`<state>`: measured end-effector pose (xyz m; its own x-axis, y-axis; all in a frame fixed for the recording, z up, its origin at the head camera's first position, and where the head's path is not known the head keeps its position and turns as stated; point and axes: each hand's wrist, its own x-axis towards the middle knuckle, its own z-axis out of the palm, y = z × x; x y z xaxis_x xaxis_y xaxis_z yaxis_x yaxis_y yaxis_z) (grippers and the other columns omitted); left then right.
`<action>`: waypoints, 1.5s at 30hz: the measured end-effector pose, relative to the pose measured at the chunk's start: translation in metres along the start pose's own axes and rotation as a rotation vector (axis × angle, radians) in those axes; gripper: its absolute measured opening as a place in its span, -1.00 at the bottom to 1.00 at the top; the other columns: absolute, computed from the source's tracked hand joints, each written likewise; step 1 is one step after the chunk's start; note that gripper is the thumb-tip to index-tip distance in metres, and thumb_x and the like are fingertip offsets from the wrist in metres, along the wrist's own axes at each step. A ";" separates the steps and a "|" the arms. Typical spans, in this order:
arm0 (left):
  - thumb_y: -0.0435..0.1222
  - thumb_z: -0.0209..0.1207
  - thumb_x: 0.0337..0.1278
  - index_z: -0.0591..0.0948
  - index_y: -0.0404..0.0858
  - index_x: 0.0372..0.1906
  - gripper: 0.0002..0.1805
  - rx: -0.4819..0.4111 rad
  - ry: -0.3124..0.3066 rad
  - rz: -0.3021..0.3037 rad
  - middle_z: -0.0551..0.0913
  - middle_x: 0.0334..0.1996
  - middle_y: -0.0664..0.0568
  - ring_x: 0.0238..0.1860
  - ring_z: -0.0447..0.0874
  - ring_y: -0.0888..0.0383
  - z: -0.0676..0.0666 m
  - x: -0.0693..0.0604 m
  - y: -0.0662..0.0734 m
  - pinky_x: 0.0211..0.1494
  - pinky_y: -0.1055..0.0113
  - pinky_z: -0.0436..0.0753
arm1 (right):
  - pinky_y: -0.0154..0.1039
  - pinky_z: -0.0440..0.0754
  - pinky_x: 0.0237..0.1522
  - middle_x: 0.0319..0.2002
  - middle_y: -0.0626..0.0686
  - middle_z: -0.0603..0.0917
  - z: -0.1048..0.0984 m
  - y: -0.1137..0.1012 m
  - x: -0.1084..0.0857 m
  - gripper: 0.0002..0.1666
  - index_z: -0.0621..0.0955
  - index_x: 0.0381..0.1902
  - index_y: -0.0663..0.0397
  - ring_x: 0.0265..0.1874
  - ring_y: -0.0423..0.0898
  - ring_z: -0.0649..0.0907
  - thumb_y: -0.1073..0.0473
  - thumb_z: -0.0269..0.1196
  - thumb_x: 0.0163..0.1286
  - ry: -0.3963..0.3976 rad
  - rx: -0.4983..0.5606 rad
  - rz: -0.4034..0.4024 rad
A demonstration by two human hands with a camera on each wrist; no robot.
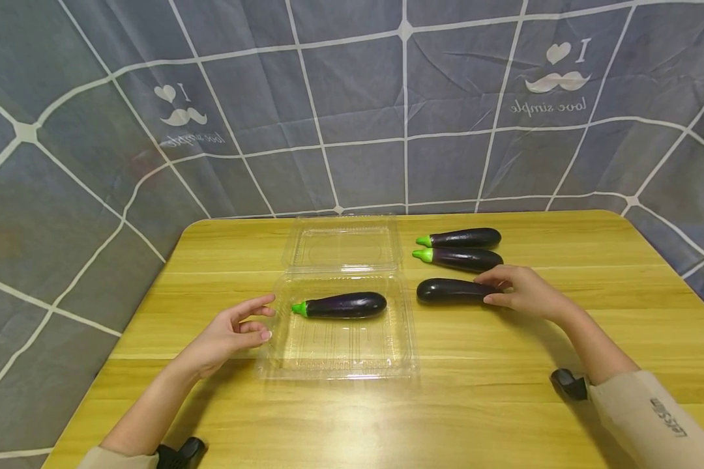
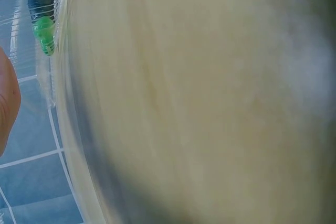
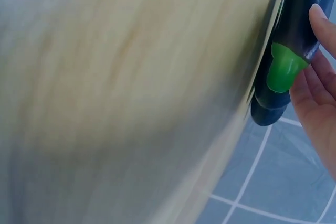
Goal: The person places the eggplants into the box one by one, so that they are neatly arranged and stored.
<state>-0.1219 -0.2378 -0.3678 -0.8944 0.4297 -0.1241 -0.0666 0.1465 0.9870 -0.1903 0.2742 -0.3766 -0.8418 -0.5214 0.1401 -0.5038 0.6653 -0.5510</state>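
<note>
A clear plastic container (image 1: 339,374) lies with its lid (image 1: 341,221) folded back on the table. Inside its base rests one eggplant (image 1: 346,305), green stem to the left. My left hand (image 1: 223,335) hovers at the container's left edge, fingers loosely bent and holding nothing. My right hand (image 1: 522,293) grips the stem end of another eggplant (image 1: 448,290) right of the container, thumb on one side and fingers on the other. In the right wrist view the green stem (image 3: 284,69) of the gripped eggplant (image 3: 300,14) shows beside the palm.
Two more eggplants (image 1: 468,238) (image 1: 468,259) lie side by side behind the gripped one, stems to the left. A grey curtain (image 1: 364,169) with white lines hangs behind the wooden table (image 1: 352,423).
</note>
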 end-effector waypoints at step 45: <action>-0.46 0.17 0.13 0.07 -0.50 0.37 -0.25 -0.004 0.002 0.007 0.24 0.12 -0.34 -0.20 0.54 0.27 0.000 0.000 0.000 -0.07 0.36 0.60 | -0.23 0.54 -0.34 -0.24 -0.10 0.61 -0.017 -0.050 0.015 -0.64 0.64 -0.08 0.14 -0.34 -0.25 0.52 0.32 0.36 0.12 0.040 -0.010 -0.162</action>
<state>-0.1222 -0.2377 -0.3678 -0.8956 0.4292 -0.1172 -0.0622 0.1400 0.9882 -0.1815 0.2419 -0.3332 -0.7565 -0.6005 0.2591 -0.6350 0.5796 -0.5107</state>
